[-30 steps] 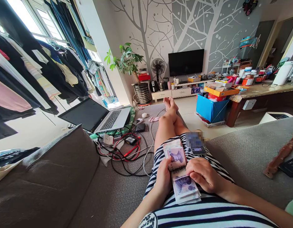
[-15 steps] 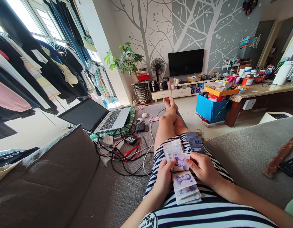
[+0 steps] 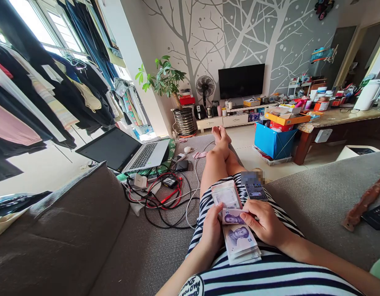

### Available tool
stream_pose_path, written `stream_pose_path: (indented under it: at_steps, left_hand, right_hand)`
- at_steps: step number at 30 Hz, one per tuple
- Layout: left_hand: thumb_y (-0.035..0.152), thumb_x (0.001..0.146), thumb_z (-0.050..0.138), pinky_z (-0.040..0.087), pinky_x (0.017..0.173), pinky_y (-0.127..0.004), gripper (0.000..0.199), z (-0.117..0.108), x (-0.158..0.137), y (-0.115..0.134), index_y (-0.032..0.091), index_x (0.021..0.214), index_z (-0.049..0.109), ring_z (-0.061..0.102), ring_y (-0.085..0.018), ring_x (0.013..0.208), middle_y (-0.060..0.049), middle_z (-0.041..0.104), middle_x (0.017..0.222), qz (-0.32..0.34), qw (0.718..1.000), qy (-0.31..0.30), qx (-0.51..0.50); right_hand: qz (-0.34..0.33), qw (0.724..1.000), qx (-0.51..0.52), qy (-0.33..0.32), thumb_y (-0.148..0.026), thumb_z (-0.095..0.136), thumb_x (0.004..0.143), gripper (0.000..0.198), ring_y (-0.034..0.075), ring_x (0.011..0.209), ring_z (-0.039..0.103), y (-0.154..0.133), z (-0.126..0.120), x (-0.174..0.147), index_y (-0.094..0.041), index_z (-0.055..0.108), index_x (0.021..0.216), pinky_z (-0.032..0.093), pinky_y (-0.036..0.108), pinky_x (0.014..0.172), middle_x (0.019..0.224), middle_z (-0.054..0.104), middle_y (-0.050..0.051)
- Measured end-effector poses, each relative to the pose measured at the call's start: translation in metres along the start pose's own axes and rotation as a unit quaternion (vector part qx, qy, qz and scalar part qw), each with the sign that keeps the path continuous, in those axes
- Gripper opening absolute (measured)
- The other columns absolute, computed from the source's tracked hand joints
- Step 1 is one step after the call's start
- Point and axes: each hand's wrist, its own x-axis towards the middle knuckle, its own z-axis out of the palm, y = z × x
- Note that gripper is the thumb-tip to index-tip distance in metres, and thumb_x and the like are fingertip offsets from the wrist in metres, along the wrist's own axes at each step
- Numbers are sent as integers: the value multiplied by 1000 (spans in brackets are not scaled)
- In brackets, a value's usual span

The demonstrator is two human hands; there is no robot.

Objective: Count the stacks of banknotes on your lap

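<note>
A purple 5 banknote (image 3: 232, 216) with a portrait lies across my lap between both hands. My left hand (image 3: 212, 224) grips its left edge, thumb on top. My right hand (image 3: 264, 220) pinches its right edge between thumb and fingers. Just beyond it, a stack of banknotes (image 3: 226, 194) rests on my thighs, pale side up. Nearer my belly is a loose, overlapping pile of banknotes (image 3: 239, 242), the uppermost a purple 5 with its portrait showing. A phone (image 3: 256, 190) lies on my striped clothing right of the stack.
An open laptop (image 3: 140, 154) sits at the left, with tangled cables (image 3: 165, 201) on the grey sofa (image 3: 147, 250) beside my legs. Right of me lie a brown strip (image 3: 367, 201) and a black remote (image 3: 376, 216). A blue box (image 3: 274, 142) stands by a cluttered table (image 3: 341, 117).
The banknote between my hands has come down towards the near pile and now overlaps its top edge. More of the far stack shows. My right hand has shifted slightly nearer.
</note>
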Motion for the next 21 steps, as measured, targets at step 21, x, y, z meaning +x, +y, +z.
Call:
stream_pose_path:
  at_steps: [21]
  left_hand:
    - [28,67,64,45,59,-27,18,10,-5,8,13,76,66,60,-16,58,-3,69,67,5,1000,19,18]
  right_hand:
    - [-59,997,46,-29,-27,39,92,19,14,71,54,0,-4,-1,-19,54,82,40,28,67,74,59,2]
